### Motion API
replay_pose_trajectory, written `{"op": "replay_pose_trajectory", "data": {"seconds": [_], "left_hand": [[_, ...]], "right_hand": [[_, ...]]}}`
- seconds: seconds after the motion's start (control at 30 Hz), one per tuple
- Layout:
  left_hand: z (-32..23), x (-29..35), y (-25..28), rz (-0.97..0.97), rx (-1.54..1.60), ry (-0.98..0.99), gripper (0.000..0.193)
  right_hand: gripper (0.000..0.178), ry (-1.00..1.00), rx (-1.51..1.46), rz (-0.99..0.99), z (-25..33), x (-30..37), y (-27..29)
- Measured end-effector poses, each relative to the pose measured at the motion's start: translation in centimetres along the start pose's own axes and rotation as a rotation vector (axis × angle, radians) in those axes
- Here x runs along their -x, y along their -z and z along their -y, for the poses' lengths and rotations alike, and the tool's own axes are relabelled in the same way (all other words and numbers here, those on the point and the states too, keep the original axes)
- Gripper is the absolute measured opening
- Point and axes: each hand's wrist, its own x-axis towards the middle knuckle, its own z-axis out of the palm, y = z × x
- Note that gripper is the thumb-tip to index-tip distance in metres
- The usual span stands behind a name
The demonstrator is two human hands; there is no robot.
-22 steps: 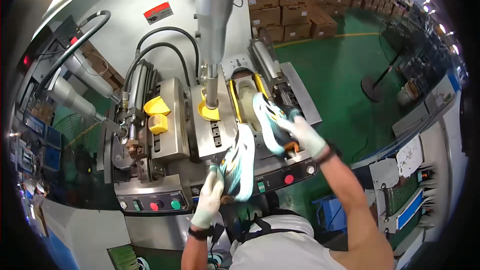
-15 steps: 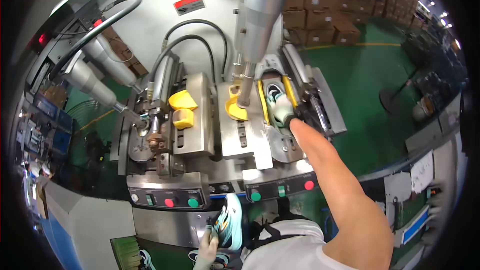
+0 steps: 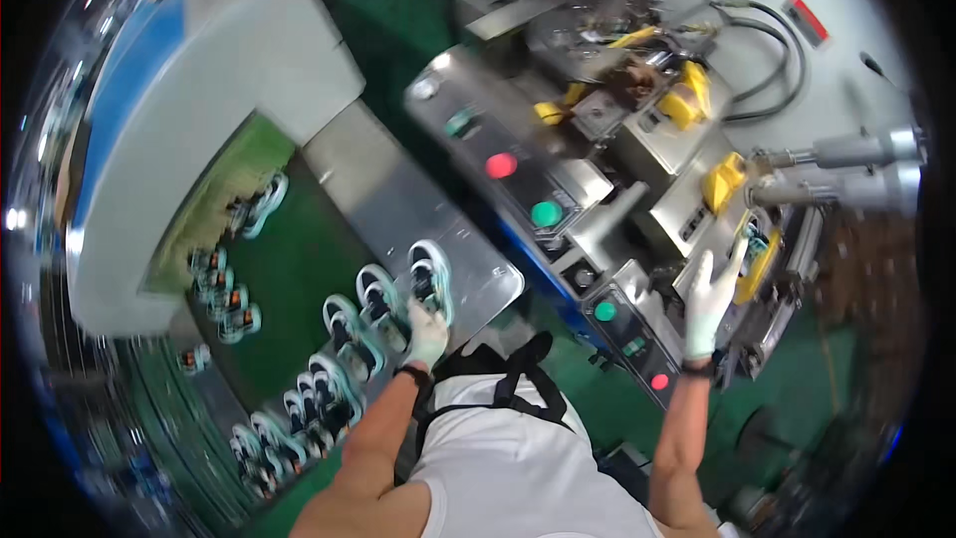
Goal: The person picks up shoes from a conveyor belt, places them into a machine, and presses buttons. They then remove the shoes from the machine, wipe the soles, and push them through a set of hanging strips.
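In a white glove, my left hand [image 3: 428,335] is closed around the end of a black, white and mint sneaker [image 3: 428,269] at the corner of the metal shelf. My gloved right hand [image 3: 707,311] is raised at the front of the press machine, fingers spread and nothing visible in them. Just beyond its fingertips, another sneaker [image 3: 757,237] sits in the machine's right-hand station, partly hidden, beside a yellow side pad [image 3: 759,267]. Yellow blocks [image 3: 724,181] stand on the steel bed to the left of that station.
Several matching sneakers [image 3: 351,334] line the edge left of me; others stand by a green brush-like strip [image 3: 221,179]. A control panel [image 3: 526,161] with red and green buttons fronts the machine. Metal cylinders [image 3: 846,167] jut out at right.
My view has swung left, bringing the shelf and rows of sneakers into sight. My right hand has come off the shoe in the machine; my left still grips a sneaker, now at the shelf.
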Motion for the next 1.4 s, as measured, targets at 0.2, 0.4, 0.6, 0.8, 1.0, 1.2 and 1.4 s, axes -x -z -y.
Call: {"op": "replay_pose_trajectory", "data": {"seconds": [0.2, 0.4, 0.6, 0.8, 1.0, 1.2, 1.4], "left_hand": [[-4.4, -0.2, 10.0, 0.152, 0.290, -0.057, 0.052], [0.3, 1.3, 10.3, 0.007, 0.322, 0.284, 0.094], [6.4, -2.0, 8.3, 0.097, 0.208, 0.168, 0.090], [6.1, -5.7, 8.9, 0.184, 0.388, 0.213, 0.072], [-3.7, -3.6, 7.6, 0.719, 0.328, -0.073, 0.058], [-18.7, 4.4, 5.8, 1.322, 0.193, -0.460, 0.056], [-27.6, 18.6, 2.9, 1.911, 0.233, -0.765, 0.049]], "right_hand": [[0.091, 0.147, 0.802, 0.769, 2.1, 16.1, -10.1], [0.090, 0.333, 0.212, 0.783, 3.6, 20.3, -13.6], [0.089, -0.084, 0.057, 1.030, 20.6, 30.3, -27.6], [0.061, -0.535, -0.253, 0.623, 17.9, 31.5, -33.0], [0.057, -0.852, -0.607, 0.477, 11.3, 28.4, -16.5], [0.039, -1.171, -0.885, -0.294, 10.8, 34.1, 3.4], [0.033, -1.075, -0.705, -1.103, 16.2, 45.7, 20.4]]}}
